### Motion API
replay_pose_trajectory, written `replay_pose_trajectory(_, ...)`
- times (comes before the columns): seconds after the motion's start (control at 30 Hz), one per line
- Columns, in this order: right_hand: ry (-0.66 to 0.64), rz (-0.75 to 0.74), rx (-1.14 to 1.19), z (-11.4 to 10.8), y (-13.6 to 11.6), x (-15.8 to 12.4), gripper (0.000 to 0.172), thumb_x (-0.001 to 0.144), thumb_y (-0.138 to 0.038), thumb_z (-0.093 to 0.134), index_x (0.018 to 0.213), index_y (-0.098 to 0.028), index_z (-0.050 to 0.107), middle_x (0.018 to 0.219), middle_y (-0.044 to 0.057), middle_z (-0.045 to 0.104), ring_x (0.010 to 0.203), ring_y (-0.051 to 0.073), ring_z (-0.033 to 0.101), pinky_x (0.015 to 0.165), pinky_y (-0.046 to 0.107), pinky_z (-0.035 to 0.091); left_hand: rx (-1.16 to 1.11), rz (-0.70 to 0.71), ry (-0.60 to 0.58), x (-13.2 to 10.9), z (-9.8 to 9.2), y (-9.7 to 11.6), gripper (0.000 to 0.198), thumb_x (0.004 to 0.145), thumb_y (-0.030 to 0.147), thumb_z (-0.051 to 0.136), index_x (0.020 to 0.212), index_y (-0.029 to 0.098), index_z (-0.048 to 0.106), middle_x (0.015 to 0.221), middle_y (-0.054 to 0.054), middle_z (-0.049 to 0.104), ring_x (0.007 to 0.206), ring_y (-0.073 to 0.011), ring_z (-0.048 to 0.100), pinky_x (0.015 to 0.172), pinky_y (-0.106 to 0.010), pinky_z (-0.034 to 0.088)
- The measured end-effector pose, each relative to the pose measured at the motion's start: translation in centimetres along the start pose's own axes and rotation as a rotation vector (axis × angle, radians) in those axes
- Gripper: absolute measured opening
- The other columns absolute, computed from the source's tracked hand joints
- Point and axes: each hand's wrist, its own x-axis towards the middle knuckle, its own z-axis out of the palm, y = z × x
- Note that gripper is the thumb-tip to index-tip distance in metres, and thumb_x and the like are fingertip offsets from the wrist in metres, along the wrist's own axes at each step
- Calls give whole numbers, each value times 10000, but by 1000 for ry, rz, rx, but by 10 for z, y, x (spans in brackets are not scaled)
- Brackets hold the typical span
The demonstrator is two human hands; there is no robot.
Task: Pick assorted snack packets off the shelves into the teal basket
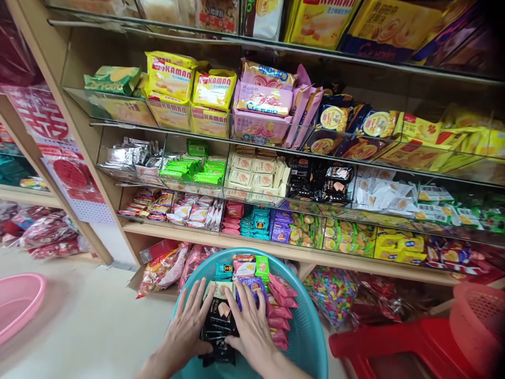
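Both hands rest over small wrapped snacks inside a round teal basket. My left hand has its fingers spread along the left side of the black packets and touches a cream packet. Fingers apart, my right hand lies on the right side of the black packets and over a purple packet. Pink packets form a column to the right of it. Teal, white-and-orange and green packets sit at the basket's far side.
Shelves with clear dividers hold rows of wrapped snacks ahead. A red stool with a pink-red basket stands at right, and a pink basin at left. Bagged goods lie under the lowest shelf.
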Motion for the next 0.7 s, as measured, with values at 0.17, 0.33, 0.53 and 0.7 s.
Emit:
replay_pose_trajectory(0.17,7,-19,-14,1,-2,-2,1034,701,-425,726,1485,-286,65,1546,111,158,1391,315,218,1067,559,228,60,-49,50,0,-4,5,1053,522,134,696,1457,245,224,1542,-128,191,1413,-326,178,1125,-533,185)
replay_pose_trajectory(0.33,-3,-74,-19,4,-3,-3,1038,698,-414,731,1485,-282,67,1543,116,169,1398,308,200,1066,571,226,76,-45,38,0,-5,3,1030,528,146,677,1455,229,236,1537,-133,205,1412,-327,183,1120,-532,194)
replay_pose_trajectory(0.53,25,-59,-41,-4,-3,-4,1006,716,-443,716,1486,-261,94,1535,139,195,1383,332,233,1059,583,243,97,-49,75,-3,2,3,1070,530,192,721,1463,236,201,1538,-129,217,1413,-328,184,1127,-530,180)
replay_pose_trajectory(0.7,-20,-198,86,12,-24,-31,493,845,-357,595,1316,-343,450,1358,54,512,1173,266,520,932,417,454,98,-41,120,-5,14,1,1077,513,125,643,1471,240,163,1537,-130,223,1406,-344,195,1125,-545,164)
